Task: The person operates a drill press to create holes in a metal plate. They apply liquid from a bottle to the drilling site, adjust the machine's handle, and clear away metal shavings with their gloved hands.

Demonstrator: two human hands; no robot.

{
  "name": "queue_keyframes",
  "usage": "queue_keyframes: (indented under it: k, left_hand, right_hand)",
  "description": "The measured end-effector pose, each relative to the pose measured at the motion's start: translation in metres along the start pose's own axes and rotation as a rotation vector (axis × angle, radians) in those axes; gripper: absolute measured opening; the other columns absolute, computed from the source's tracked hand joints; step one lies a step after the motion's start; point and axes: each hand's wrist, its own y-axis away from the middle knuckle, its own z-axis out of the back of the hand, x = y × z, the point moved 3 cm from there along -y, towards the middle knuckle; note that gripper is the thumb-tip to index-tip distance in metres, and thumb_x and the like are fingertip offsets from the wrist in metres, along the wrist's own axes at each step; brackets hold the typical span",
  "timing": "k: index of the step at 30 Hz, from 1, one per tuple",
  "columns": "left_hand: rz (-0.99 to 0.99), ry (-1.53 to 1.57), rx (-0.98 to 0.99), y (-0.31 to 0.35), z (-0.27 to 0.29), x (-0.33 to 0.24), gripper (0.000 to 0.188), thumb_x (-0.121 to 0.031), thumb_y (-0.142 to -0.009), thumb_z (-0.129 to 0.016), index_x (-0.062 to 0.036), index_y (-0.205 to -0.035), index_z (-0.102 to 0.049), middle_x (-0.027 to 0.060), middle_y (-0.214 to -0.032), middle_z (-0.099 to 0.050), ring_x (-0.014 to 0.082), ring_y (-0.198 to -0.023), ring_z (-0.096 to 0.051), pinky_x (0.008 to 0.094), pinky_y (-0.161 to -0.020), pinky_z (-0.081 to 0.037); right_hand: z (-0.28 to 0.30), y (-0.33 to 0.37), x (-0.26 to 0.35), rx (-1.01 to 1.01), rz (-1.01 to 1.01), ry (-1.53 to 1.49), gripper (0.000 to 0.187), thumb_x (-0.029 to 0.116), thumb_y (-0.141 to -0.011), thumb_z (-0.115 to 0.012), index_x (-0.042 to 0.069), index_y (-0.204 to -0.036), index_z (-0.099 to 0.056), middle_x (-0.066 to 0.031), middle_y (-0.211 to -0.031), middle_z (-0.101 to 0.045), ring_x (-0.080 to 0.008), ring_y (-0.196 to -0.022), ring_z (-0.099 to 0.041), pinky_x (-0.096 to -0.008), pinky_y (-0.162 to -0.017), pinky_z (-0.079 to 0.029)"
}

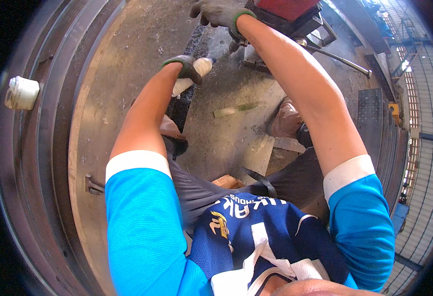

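My left hand [190,70], in a dark grey glove with a green cuff, is wrapped round the middle of a white plastic bottle [204,65]. The bottle lies tilted in my grip, its dark tip pointing toward a machine. That machine, a red and black drill [288,9], stands at the top, with its bit [234,46] near the steel. My right hand [218,13], gloved alike, is stretched out left of the drill with its fingers apart and nothing in them. Beneath the bit runs a dark, wet-looking steel strip [196,47].
A long metal handle [342,60] sticks out from the drill to the right. Long steel beams [53,128] line the left, with a white container [23,92] on them. My shoe [286,118] is beside a flat strip [238,109]. More stacked steel [374,123] stands at right.
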Motion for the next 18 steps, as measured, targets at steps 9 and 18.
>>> queue_keyframes:
  k: [9, 18]
  left_hand:
    - [0.255, 0.116, -0.046, 0.050, 0.003, -0.036, 0.057, -0.043, -0.071, -0.083, -0.0043, -0.113, -0.075, 0.0142, -0.106, -0.077, 0.0284, -0.096, -0.075, 0.0434, -0.083, -0.058]
    - [0.005, -0.115, -0.015, 0.028, 0.008, -0.019, 0.061, -0.041, -0.067, -0.086, -0.0017, -0.112, -0.075, 0.0162, -0.107, -0.077, 0.0291, -0.097, -0.076, 0.0436, -0.085, -0.060]
  right_hand:
    - [-0.005, -0.003, -0.004, -0.023, 0.062, -0.023, 0.034, 0.016, -0.087, -0.057, 0.009, -0.116, -0.074, -0.0155, -0.119, -0.073, -0.0310, -0.113, -0.069, -0.0416, -0.097, -0.054]
    - [-0.005, 0.000, -0.004, -0.045, 0.066, -0.032, 0.034, 0.014, -0.087, -0.056, 0.009, -0.116, -0.074, -0.0149, -0.121, -0.072, -0.0298, -0.115, -0.068, -0.0396, -0.099, -0.053]
